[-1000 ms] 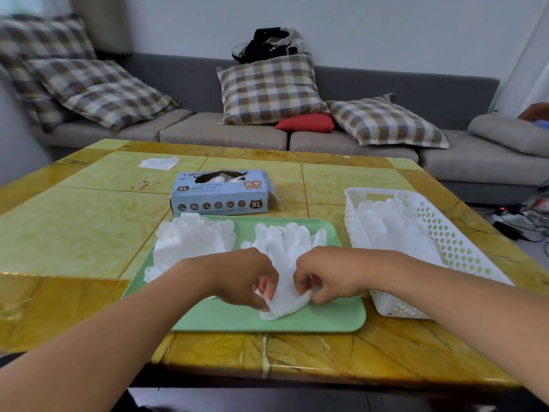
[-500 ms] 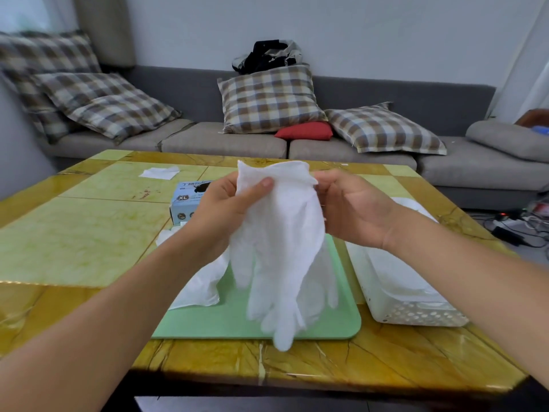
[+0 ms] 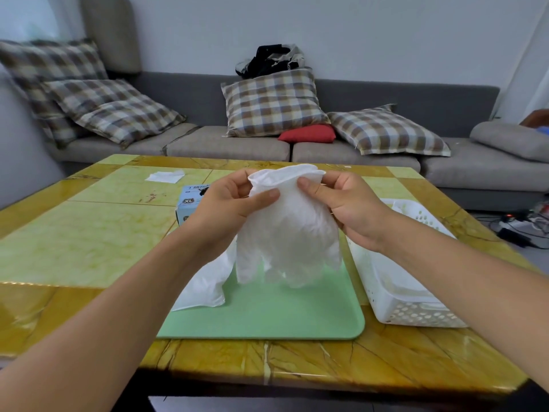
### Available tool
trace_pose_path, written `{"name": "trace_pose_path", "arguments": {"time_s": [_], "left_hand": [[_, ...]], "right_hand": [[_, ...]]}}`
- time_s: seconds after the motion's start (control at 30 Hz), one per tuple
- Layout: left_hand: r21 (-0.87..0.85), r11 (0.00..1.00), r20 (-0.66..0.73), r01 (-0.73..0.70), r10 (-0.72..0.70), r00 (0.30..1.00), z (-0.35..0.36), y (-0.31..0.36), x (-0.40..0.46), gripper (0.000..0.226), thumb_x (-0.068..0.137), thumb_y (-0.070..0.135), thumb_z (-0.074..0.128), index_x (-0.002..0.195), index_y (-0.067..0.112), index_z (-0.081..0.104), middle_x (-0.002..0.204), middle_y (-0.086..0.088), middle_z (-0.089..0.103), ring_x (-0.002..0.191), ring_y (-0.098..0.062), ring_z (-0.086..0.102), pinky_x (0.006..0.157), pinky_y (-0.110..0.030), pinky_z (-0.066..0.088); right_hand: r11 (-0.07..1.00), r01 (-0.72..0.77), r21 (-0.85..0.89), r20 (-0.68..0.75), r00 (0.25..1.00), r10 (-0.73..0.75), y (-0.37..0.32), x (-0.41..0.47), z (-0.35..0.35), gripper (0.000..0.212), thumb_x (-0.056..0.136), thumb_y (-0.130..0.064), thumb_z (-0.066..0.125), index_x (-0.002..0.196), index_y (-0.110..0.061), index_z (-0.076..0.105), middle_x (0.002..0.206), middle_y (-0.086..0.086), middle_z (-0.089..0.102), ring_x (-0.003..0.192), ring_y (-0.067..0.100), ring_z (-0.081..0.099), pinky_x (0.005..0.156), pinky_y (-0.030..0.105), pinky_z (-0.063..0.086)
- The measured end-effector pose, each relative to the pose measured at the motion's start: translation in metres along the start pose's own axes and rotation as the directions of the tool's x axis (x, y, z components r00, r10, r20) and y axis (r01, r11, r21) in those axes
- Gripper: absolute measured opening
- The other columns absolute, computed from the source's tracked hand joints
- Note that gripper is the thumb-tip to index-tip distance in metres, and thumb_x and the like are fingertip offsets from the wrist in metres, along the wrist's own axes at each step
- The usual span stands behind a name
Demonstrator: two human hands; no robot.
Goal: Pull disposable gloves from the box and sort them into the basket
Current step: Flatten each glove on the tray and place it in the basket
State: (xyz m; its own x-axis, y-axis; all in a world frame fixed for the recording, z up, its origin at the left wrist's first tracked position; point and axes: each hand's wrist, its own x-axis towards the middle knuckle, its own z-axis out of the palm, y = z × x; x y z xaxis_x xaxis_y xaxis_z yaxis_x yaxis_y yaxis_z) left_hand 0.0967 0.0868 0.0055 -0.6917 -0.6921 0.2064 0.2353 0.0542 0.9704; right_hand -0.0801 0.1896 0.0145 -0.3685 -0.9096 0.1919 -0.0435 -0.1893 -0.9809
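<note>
A white disposable glove [image 3: 289, 233] hangs cuff-up above the green tray [image 3: 267, 316], fingers pointing down. My left hand [image 3: 228, 203] pinches the left side of its cuff and my right hand [image 3: 347, 203] pinches the right side, both raised over the tray. More white gloves [image 3: 205, 281] lie in a heap on the tray's left part. The blue glove box [image 3: 190, 200] stands behind my left hand, mostly hidden. The white perforated basket [image 3: 416, 310] sits right of the tray with gloves inside, partly covered by my right forearm.
The yellow-green marble table [image 3: 83, 239] carries a white paper scrap [image 3: 165, 176] at the far left. A grey sofa with checked cushions [image 3: 273, 102] runs along the wall behind. Cables and a power strip [image 3: 517, 230] lie on the floor at the right.
Both hands lifted the glove off the tray by its cuff and raised it. Since half a second ago the hands came closer together at the cuff and the glove bunched shorter.
</note>
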Motion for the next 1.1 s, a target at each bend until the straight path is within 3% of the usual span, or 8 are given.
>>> {"name": "trace_pose_path", "arguments": {"time_s": [0.1, 0.3, 0.4, 0.5, 0.67, 0.73, 0.87, 1.1], "left_hand": [[-0.089, 0.994, 0.046, 0.056, -0.052, 0.998, 0.006, 0.004, -0.003, 0.034, 0.084, 0.008, 0.070, 0.118, 0.002, 0.069, 0.110, -0.017, 0.075, 0.096, -0.028, 0.074, 0.077, -0.033, 0.060], [-0.187, 0.979, 0.027, 0.087, -0.083, 0.996, 0.015, 0.010, -0.003, 0.031, 0.084, 0.024, 0.069, 0.109, 0.004, 0.074, 0.102, -0.014, 0.076, 0.086, -0.022, 0.074, 0.072, -0.031, 0.061], [-0.075, 0.997, -0.048, -0.032, 0.028, 0.998, 0.025, 0.017, 0.003, 0.025, 0.098, 0.023, 0.061, 0.113, 0.006, 0.073, 0.106, -0.013, 0.076, 0.092, -0.022, 0.074, 0.082, -0.034, 0.062], [0.112, 0.978, -0.053, -0.176, 0.183, 0.982, 0.048, 0.028, 0.016, 0.022, 0.103, 0.027, 0.055, 0.108, 0.019, 0.075, 0.103, -0.001, 0.077, 0.093, -0.015, 0.072, 0.082, -0.030, 0.059], [0.206, 0.938, 0.040, -0.280, 0.278, 0.960, 0.102, 0.036, 0.034, 0.027, 0.106, 0.026, 0.051, 0.106, 0.009, 0.071, 0.106, -0.018, 0.072, 0.087, -0.018, 0.065, 0.083, -0.046, 0.058], [0.240, 0.924, 0.063, -0.299, 0.292, 0.954, 0.121, 0.035, 0.039, 0.033, 0.105, 0.030, 0.052, 0.103, 0.002, 0.069, 0.098, -0.025, 0.068, 0.081, -0.021, 0.059, 0.076, -0.051, 0.056], [0.338, 0.881, 0.070, -0.331, 0.327, 0.942, 0.141, 0.031, 0.047, 0.042, 0.105, 0.030, 0.052, 0.092, -0.007, 0.066, 0.073, -0.008, 0.055, 0.066, -0.015, 0.045, 0.060, -0.031, 0.037], [0.156, 0.963, 0.205, -0.219, 0.185, 0.961, 0.158, 0.030, 0.046, 0.029, 0.096, 0.030, 0.066, 0.106, 0.004, 0.073, 0.098, -0.012, 0.077, 0.086, -0.022, 0.073, 0.075, -0.038, 0.060]], "right_hand": [[0.998, 0.060, -0.014, -0.025, 0.998, -0.060, -0.002, -0.001, 0.002, 0.037, 0.082, -0.026, 0.073, 0.109, 0.000, 0.073, 0.106, 0.017, 0.075, 0.094, 0.027, 0.072, 0.084, 0.036, 0.060], [0.995, 0.097, -0.031, -0.108, 0.989, -0.100, -0.012, -0.006, 0.003, 0.028, 0.088, -0.022, 0.074, 0.104, 0.001, 0.074, 0.092, 0.010, 0.074, 0.077, 0.018, 0.069, 0.058, 0.027, 0.054], [0.995, 0.097, 0.034, -0.164, 0.982, -0.090, -0.025, -0.009, -0.002, 0.034, 0.085, -0.024, 0.076, 0.100, 0.006, 0.070, 0.099, 0.018, 0.070, 0.083, 0.025, 0.066, 0.067, 0.030, 0.056], [0.991, 0.071, 0.117, -0.164, 0.985, -0.051, -0.040, -0.014, -0.023, 0.022, 0.085, -0.026, 0.074, 0.093, -0.006, 0.070, 0.100, 0.015, 0.070, 0.091, 0.027, 0.067, 0.079, 0.035, 0.058], [0.994, -0.045, 0.104, -0.024, 0.999, 0.047, -0.053, -0.031, -0.068, 0.055, 0.080, -0.027, 0.078, 0.128, -0.004, 0.065, 0.131, 0.017, 0.066, 0.116, 0.031, 0.065, 0.101, 0.043, 0.050], [0.994, -0.045, 0.099, -0.068, 0.996, 0.052, -0.052, -0.038, -0.083, 0.054, 0.082, -0.019, 0.075, 0.131, 0.000, 0.062, 0.132, 0.017, 0.065, 0.116, 0.029, 0.064, 0.101, 0.042, 0.050], [0.991, 0.011, 0.132, -0.185, 0.983, 0.013, -0.057, -0.049, -0.106, 0.043, 0.090, -0.019, 0.070, 0.129, -0.002, 0.065, 0.128, 0.017, 0.068, 0.120, 0.030, 0.064, 0.105, 0.045, 0.051], [0.998, 0.015, 0.066, -0.266, 0.964, 0.003, -0.079, -0.062, -0.128, 0.034, 0.093, -0.017, 0.068, 0.121, 0.001, 0.068, 0.116, 0.019, 0.073, 0.105, 0.032, 0.071, 0.089, 0.043, 0.060]]}}
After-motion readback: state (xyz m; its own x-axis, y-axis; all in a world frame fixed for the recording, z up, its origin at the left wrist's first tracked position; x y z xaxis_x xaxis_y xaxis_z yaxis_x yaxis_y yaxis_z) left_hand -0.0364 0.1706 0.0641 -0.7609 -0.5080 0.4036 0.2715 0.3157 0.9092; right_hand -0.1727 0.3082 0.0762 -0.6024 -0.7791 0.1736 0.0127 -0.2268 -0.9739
